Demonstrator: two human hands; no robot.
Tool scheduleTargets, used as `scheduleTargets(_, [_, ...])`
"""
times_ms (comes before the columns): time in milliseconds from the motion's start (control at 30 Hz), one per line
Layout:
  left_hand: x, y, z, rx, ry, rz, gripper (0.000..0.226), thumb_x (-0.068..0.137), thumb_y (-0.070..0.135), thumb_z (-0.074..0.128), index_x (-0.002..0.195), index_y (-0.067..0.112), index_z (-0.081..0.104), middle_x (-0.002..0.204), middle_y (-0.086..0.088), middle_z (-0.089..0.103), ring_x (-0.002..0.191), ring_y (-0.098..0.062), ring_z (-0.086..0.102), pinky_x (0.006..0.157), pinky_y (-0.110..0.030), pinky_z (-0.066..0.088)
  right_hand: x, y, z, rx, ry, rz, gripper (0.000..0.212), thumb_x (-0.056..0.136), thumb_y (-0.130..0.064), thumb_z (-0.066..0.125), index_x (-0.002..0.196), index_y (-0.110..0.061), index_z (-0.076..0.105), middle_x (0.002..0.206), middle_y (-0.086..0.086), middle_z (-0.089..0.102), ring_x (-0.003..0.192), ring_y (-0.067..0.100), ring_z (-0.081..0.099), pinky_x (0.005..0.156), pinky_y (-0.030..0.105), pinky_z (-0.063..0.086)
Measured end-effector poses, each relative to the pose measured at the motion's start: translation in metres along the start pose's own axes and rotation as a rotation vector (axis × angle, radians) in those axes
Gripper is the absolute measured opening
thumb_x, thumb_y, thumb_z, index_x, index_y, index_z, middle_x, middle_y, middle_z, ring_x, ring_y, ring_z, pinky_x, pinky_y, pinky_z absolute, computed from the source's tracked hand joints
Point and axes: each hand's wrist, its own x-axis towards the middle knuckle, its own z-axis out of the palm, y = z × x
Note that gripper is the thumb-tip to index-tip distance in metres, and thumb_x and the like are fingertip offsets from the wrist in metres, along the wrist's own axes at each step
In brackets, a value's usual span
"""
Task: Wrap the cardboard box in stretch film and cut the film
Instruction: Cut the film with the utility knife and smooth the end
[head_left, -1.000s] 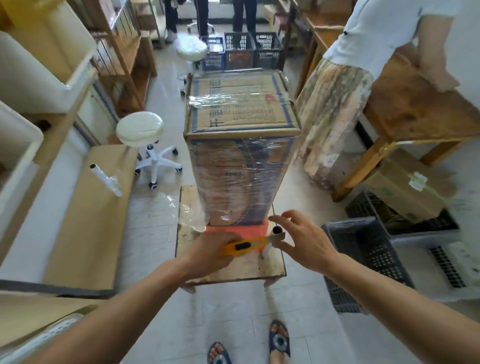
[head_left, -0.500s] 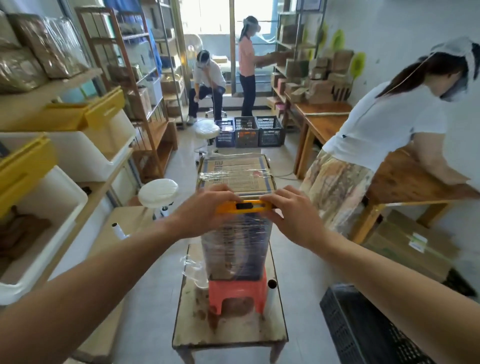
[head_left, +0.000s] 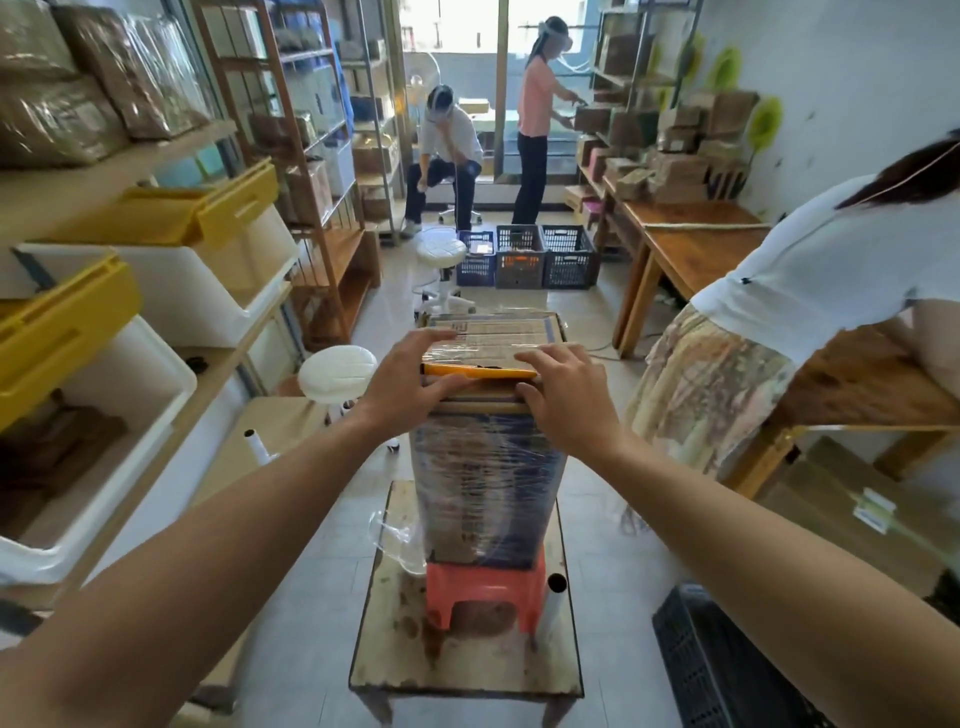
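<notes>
A tall cardboard box, covered in clear stretch film, stands upright on a small red plastic stool set on a low worn table. A yellow utility knife lies across the box's near top edge. My left hand grips its left end, and my right hand rests on its right end and the box top. A loose tail of film hangs at the box's lower left. The film roll stands on the table to the right of the stool.
A person in a white top and patterned skirt leans on a wooden table at my right. Shelves with white and yellow bins line the left. White stools, a black crate and crates further back stand on the floor. Two people work by the doorway.
Both hands rose with the knife from the low table up to the box's top edge, then moved forward onto the top. The camera tilted up from the floor to the room.
</notes>
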Motion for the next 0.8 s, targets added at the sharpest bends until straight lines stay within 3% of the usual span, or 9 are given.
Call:
scheduleTargets(133, [-0.042,-0.052,0.017,-0.342,0.249,-0.297,0.044,0.093,0.029,0.043,0.137,0.029,0.048,0.135,0.002,0.052,0.124,-0.016,0.048,0.109,-0.038,0.037,-0.036,-0.012,0.012,0.035,0.246,-0.172,0.028,0.089,-0.023,0.066,0.116,-0.018,0.063,0.119,0.007,0.058,0.114,0.025,0.048,0.092,0.038,0.040])
scheduleTargets(167, [-0.055,-0.067,0.027,-0.365,0.223,-0.363,0.047,0.091,0.024,0.043,0.137,0.030,0.048,0.136,0.000,0.053,0.125,-0.017,0.049,0.111,-0.041,0.037,-0.045,-0.019,0.017,0.045,0.257,-0.225,0.024,0.089,-0.021,0.064,0.112,-0.016,0.064,0.114,0.008,0.058,0.108,0.025,0.049,0.088,0.037,0.041])
scheduleTargets(267, [-0.085,-0.100,0.054,-0.253,-0.004,-0.454,0.054,0.089,0.004,0.057,0.140,0.014,0.045,0.136,0.001,0.051,0.129,-0.012,0.045,0.109,-0.030,0.036,-0.062,-0.039,0.035,0.073,0.147,-0.321,0.018,0.092,-0.017,0.056,0.107,-0.013,0.064,0.105,0.008,0.058,0.096,0.022,0.052,0.077,0.038,0.046])
scheduleTargets(433, [-0.097,-0.124,0.087,-0.257,-0.239,-0.462,0.076,0.069,0.039,0.076,0.137,0.023,0.046,0.131,0.003,0.059,0.120,-0.013,0.056,0.100,-0.037,0.049,-0.074,-0.061,0.065,0.206,-0.058,-0.244,0.021,0.095,-0.017,0.051,0.113,-0.012,0.059,0.106,0.009,0.058,0.092,0.023,0.057,0.071,0.036,0.054])
scheduleTargets(500, [-0.101,-0.130,0.100,-0.229,-0.322,-0.536,0.080,0.068,0.033,0.077,0.139,0.024,0.041,0.126,0.002,0.059,0.114,-0.017,0.057,0.093,-0.034,0.050,-0.084,-0.066,0.077,0.225,-0.129,-0.173,0.023,0.094,-0.017,0.053,0.116,-0.014,0.058,0.110,0.008,0.059,0.091,0.023,0.059,0.069,0.037,0.055])
scheduleTargets(567, [-0.105,-0.140,0.114,-0.229,-0.352,-0.565,0.082,0.066,0.035,0.078,0.138,0.027,0.039,0.122,0.002,0.061,0.108,-0.022,0.061,0.088,-0.040,0.053,-0.098,-0.068,0.091,0.225,-0.211,-0.088,0.027,0.092,-0.019,0.056,0.119,-0.017,0.057,0.117,0.006,0.059,0.095,0.024,0.059,0.072,0.037,0.054])
scheduleTargets(633, [-0.106,-0.155,0.126,-0.188,-0.302,-0.601,0.073,0.070,0.039,0.077,0.133,0.027,0.043,0.115,0.002,0.063,0.100,-0.024,0.064,0.086,-0.043,0.054,-0.113,-0.067,0.102,0.227,-0.286,-0.028,0.028,0.092,-0.022,0.056,0.120,-0.019,0.057,0.122,0.004,0.057,0.098,0.023,0.059,0.074,0.034,0.053])
scheduleTargets(800, [-0.118,-0.169,0.131,-0.082,-0.201,-0.611,0.012,0.091,0.023,0.066,0.097,0.015,0.060,0.088,-0.003,0.067,0.083,-0.023,0.065,0.070,-0.027,0.045,-0.138,-0.063,0.115,0.202,-0.393,0.020,0.025,0.093,-0.016,0.057,0.117,-0.018,0.061,0.122,0.003,0.058,0.096,0.023,0.061,0.075,0.025,0.045])
